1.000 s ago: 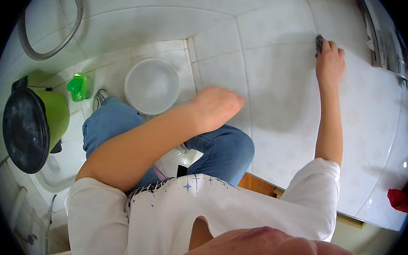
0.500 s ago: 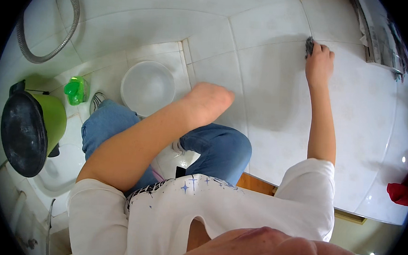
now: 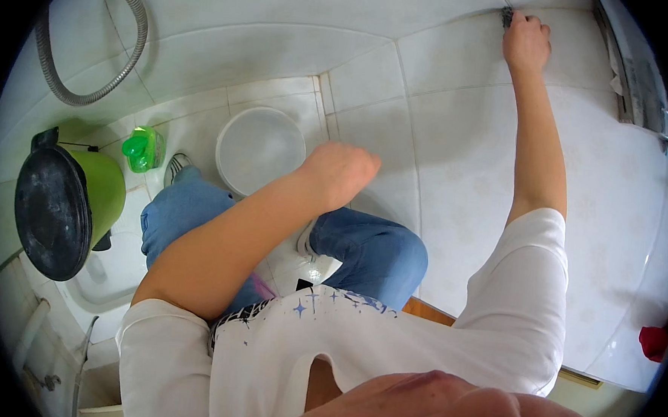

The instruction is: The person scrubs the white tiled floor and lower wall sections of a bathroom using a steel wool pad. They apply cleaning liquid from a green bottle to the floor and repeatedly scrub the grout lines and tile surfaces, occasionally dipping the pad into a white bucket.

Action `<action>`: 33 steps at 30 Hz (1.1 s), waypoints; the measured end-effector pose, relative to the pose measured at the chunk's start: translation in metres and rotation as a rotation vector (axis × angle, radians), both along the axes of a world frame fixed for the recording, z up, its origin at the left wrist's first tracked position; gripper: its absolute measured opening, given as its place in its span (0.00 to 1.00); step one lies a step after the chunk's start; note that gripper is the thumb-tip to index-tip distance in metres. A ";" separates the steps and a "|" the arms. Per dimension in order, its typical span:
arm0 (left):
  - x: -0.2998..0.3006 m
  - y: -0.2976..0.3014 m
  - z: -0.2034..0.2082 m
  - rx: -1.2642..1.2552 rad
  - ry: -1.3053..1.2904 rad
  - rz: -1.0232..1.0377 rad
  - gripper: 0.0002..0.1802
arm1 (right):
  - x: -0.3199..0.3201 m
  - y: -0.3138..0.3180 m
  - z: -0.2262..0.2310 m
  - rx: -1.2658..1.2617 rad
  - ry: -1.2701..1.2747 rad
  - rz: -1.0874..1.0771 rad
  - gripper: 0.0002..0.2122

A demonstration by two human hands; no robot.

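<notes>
High on the white tiled wall (image 3: pixel 465 147), near the upper right of the view, my right hand (image 3: pixel 527 42) is closed on a dark grey steel wool scourer (image 3: pixel 508 18). It presses the scourer to the tiles close to a grout line, with the arm stretched out. My left hand (image 3: pixel 342 173) is curled into a loose fist above my bent knee, apart from the wall. Nothing sticks out of that fist, though its palm side is turned away.
A translucent white basin (image 3: pixel 261 150) stands on the tiled floor, with a green bottle (image 3: pixel 143 149) to its left. A green bucket with a black lid (image 3: pixel 54 215) is farther left. A metal shower hose (image 3: pixel 132 17) hangs at upper left; a metal rack (image 3: pixel 620 80) juts out at right.
My right hand has slid the scourer higher up the wall, from the lower grout line toward the one above. My left fist stays in nearly the same place; the view has shifted slightly.
</notes>
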State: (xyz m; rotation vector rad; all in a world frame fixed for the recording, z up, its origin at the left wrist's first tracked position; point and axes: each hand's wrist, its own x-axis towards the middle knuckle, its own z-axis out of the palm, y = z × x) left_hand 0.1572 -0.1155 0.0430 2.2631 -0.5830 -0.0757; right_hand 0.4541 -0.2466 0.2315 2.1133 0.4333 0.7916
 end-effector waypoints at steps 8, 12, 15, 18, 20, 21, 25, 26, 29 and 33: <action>-0.008 -0.008 0.017 -0.064 -0.057 -0.077 0.08 | -0.094 -0.074 0.011 0.114 0.091 -0.073 0.14; -0.014 -0.009 0.022 -0.068 -0.047 -0.103 0.07 | -0.092 -0.070 0.011 0.050 0.053 0.081 0.14; -0.013 -0.008 0.016 -0.052 -0.012 -0.109 0.07 | -0.054 -0.046 0.011 0.023 0.009 0.107 0.12; -0.008 0.000 0.010 -0.016 0.024 -0.073 0.07 | -0.019 -0.014 0.002 0.109 0.019 0.108 0.11; -0.008 0.001 0.006 0.002 0.017 -0.053 0.08 | -0.004 0.000 -0.002 0.110 0.005 0.087 0.11; -0.006 0.001 0.003 0.019 0.009 -0.043 0.08 | 0.008 0.000 -0.004 0.089 0.006 0.092 0.11; -0.003 -0.004 -0.004 0.035 0.019 -0.033 0.09 | -0.002 -0.009 -0.003 0.001 0.026 0.127 0.10; -0.005 -0.003 -0.004 0.012 -0.014 -0.026 0.09 | -0.014 -0.011 -0.003 -0.017 0.036 0.141 0.10; -0.007 0.001 -0.004 -0.019 -0.071 -0.010 0.09 | -0.044 -0.048 -0.053 -0.117 0.078 0.118 0.10; -0.011 -0.004 0.004 0.047 0.012 -0.077 0.09 | -0.094 -0.094 -0.083 -0.025 0.292 0.083 0.16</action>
